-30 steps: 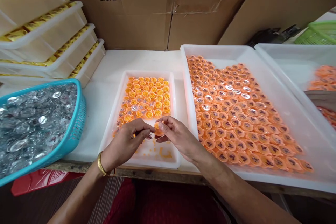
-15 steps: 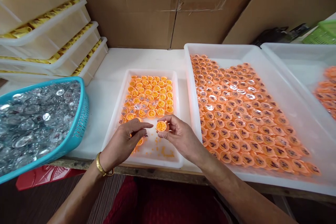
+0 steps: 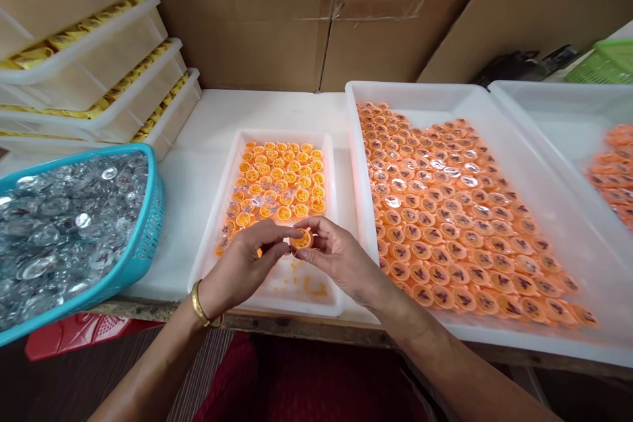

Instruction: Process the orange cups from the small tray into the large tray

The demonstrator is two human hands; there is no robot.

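Note:
My right hand pinches a small orange cup filled with yellow-orange pellets, its open top tilted up. My left hand meets it from the left, index finger over the rim and thumb low at its side. A bit of clear lid with a dark print shows by the left thumb, mostly hidden by the fingers. Below both hands lies a shallow white tray. In it stand rows of filled orange cups, some topped with clear printed lids, and loose pellets are scattered near the front.
At left, a blue basket holds many clear lids. Behind it rise stacked white bins with yellow packets. A large white tray of lidded orange cups sits at right, another bin beside it. Cardboard boxes back the table.
My left hand has moved right, and its index finger now lies over the rim of the cup. The cup has tilted slightly in my right hand, which stays nearly in place.

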